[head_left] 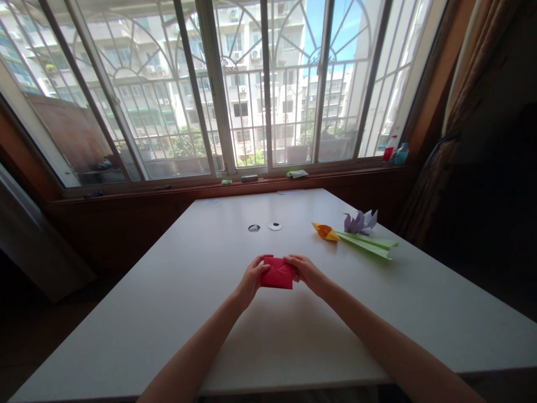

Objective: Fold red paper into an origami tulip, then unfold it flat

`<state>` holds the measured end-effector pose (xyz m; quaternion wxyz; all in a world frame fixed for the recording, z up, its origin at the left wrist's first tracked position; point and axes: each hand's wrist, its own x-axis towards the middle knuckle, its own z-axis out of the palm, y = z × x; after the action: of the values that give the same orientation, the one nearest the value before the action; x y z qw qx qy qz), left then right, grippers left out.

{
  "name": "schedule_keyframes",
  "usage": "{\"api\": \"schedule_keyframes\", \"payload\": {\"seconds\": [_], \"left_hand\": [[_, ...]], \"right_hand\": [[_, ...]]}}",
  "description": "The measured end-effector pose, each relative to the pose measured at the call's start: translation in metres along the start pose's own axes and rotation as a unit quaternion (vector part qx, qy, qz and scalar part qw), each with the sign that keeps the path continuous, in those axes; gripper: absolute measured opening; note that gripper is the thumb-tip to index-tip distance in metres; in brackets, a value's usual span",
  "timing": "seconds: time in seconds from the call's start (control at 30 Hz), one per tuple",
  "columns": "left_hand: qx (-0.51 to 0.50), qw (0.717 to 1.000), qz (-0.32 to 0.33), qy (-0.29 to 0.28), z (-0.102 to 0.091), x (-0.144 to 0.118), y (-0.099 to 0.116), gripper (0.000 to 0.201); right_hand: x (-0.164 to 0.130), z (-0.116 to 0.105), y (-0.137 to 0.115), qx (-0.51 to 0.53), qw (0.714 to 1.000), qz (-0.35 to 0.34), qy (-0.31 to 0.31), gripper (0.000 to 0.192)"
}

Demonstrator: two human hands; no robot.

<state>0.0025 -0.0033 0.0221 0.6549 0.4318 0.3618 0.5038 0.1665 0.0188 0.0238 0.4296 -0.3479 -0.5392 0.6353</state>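
Note:
Between my two hands is a small folded red paper [278, 274], roughly square, with crease lines across its front. My left hand [254, 275] pinches its left edge, the thumb lying on the near face. At the upper right corner, my right hand [302, 267] grips it with thumb and fingers. The fingers behind the paper are partly hidden. Both hands hold the paper over the middle of the white table [188, 313].
Right of my hands lie a yellow paper boat [326, 232], a green paper plane [369, 244] and purple folded paper flowers [356, 222]. Two round holes, one with a cap [274, 226], sit in the tabletop. Bottles [401, 154] stand on the sill under the barred window.

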Motion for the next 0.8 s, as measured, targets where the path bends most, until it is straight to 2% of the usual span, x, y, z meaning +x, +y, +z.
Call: {"api": "schedule_keyframes", "payload": {"seconds": [0.13,0.27,0.4,0.57,0.67,0.8], "left_hand": [[0.052,0.997,0.001,0.051,-0.0025,0.0041,-0.0054,0.050],[0.056,0.991,0.064,0.100,-0.0045,0.0043,-0.0046,0.060],[0.059,0.987,0.088,0.123,-0.0043,0.0036,-0.0021,0.042],[0.071,0.992,0.073,0.073,-0.0026,0.0010,-0.0014,0.035],[0.080,0.994,0.069,0.040,-0.0028,-0.0010,0.0003,0.037],[0.082,0.994,0.072,0.016,-0.0025,-0.0029,0.0023,0.043]], "right_hand": [[0.0010,-0.0013,0.0011,-0.011,0.998,0.012,0.054,0.031],[0.0006,-0.0012,0.0020,-0.031,0.997,0.008,0.063,0.033],[0.0016,-0.0009,0.0028,-0.032,0.996,-0.002,0.084,0.034],[0.0030,-0.0030,0.0024,-0.070,0.983,-0.065,0.159,0.021],[0.0028,-0.0046,0.0021,-0.080,0.978,-0.087,0.171,0.016],[0.0025,-0.0051,0.0018,-0.064,0.979,-0.093,0.172,0.019]]}}
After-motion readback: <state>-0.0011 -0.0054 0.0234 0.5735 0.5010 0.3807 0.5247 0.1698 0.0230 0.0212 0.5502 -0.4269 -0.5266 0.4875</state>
